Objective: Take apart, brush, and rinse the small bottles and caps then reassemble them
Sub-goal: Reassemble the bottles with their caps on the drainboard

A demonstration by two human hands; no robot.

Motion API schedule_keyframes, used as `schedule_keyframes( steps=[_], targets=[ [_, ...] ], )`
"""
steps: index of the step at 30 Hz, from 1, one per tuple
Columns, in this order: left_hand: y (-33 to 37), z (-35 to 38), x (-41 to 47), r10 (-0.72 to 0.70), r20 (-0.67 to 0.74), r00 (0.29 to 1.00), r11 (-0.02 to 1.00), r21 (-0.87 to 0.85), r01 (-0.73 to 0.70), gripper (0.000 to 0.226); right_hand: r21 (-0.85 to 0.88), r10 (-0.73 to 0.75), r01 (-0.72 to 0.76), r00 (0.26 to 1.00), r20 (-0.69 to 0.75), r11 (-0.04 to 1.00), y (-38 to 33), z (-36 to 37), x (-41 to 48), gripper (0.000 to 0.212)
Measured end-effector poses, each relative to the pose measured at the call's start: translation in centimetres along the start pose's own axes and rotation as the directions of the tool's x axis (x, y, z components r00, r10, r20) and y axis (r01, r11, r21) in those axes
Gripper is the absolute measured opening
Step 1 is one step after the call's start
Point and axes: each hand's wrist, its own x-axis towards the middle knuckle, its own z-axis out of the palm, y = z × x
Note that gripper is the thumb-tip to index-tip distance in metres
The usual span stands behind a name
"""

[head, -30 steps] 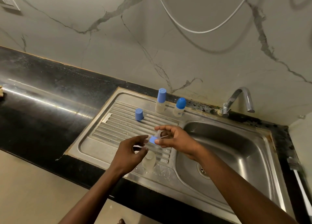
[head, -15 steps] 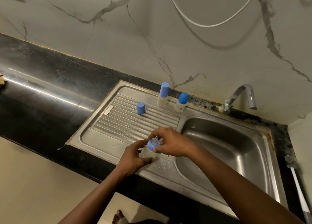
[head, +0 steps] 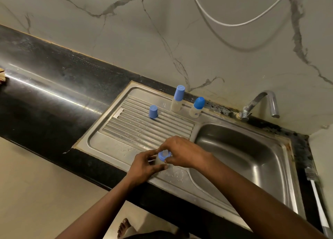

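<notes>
Your left hand (head: 144, 164): fingers curled round the small bottle (head: 159, 162).
Your right hand (head: 182, 153): arched over it, fingertips pinching its blue cap (head: 164, 155).
Where: drainboard (head: 111, 143) front edge, beside the basin (head: 243, 157).

left hand (head: 144, 165): fingers curled, gripping | right hand (head: 183, 154): fingertips pinching | forearms extended, hands close together

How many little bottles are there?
3. Two stand at the drainboard's back: a tall bottle and a round-capped bottle. The third bottle is gripped by the left hand, right hand on its top.
</notes>
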Motion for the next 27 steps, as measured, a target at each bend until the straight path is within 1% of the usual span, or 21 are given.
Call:
schedule_keyframes(
  steps=[2, 4, 5, 7, 11, 13, 15, 17, 19, 21, 22, 27],
  targets=[
    [-0.1, 0.1, 0.0, 0.013, -0.008, 1.0, 1.0, -0.002, -0.013, 0.052, -0.006, 0.031, -0.031, 0.999, -0.01, 0.999, -0.2, 0.1, 0.2, 0.033],
    [-0.1, 0.1, -0.1, 0.024, -0.008, 1.0, 1.0, 0.0, -0.024, 0.049, -0.054, 0.064, -0.067, 0.997, -0.045, 0.996, -0.5, 0.5, 0.5, 0.018],
    [-0.1, 0.1, -0.1, 0.026, -0.004, 1.0, 1.0, 0.004, -0.026, 0.048, -0.07, 0.087, -0.092, 0.994, -0.07, 0.993, -0.7, 0.7, 0.7, 0.017],
    [-0.3, 0.1, 0.0, 0.032, 0.003, 0.999, 0.999, 0.01, -0.032, 0.046, -0.095, 0.124, -0.135, 0.986, -0.111, 0.986, -1.0, 1.5, 1.0, 0.031],
    [-0.3, 0.2, 0.1, 0.034, 0.006, 0.999, 0.999, 0.003, -0.034, 0.043, -0.174, 0.14, -0.162, 0.981, -0.133, 0.971, -1.4, 2.2, 1.5, 0.039],
    [-0.5, 0.1, 0.3, 0.035, 0.021, 0.999, 0.999, 0.007, -0.035, 0.043, -0.178, 0.132, -0.152, 0.985, -0.115, 0.972, -1.6, 1.7, 1.5, 0.04],
    [-0.7, 0.1, 0.5, 0.033, 0.038, 0.999, 0.999, -0.007, -0.033, 0.044, -0.151, 0.111, -0.122, 0.991, -0.079, 0.981, -1.5, 0.9, 1.3, 0.035],
    [-0.8, 0.1, 0.5, 0.019, 0.032, 0.999, 1.0, -0.023, -0.018, 0.051, -0.156, 0.073, -0.074, 0.997, -0.01, 0.985, -1.5, 0.2, 1.0, 0.028],
    [-0.9, 0.1, 0.6, 0.011, 0.026, 1.0, 1.0, -0.017, -0.01, 0.055, -0.184, 0.047, -0.032, 0.996, 0.078, 0.982, -1.5, -0.3, 0.8, 0.032],
    [-0.9, 0.1, 0.6, 0.01, 0.03, 1.0, 1.0, -0.009, -0.01, 0.051, -0.18, 0.052, -0.03, 0.991, 0.12, 0.983, -1.4, -0.3, 0.7, 0.041],
    [-0.9, 0.1, 0.6, 0.011, 0.029, 1.0, 1.0, -0.009, -0.011, 0.049, -0.166, 0.054, -0.035, 0.992, 0.113, 0.986, -1.4, -0.3, 0.7, 0.04],
    [-1.2, 0.2, 0.8, 0.034, 0.026, 0.999, 0.999, -0.014, -0.034, 0.051, -0.138, 0.084, -0.081, 0.996, 0.016, 0.987, -1.3, 0.2, 0.9, 0.016]
  ],
)
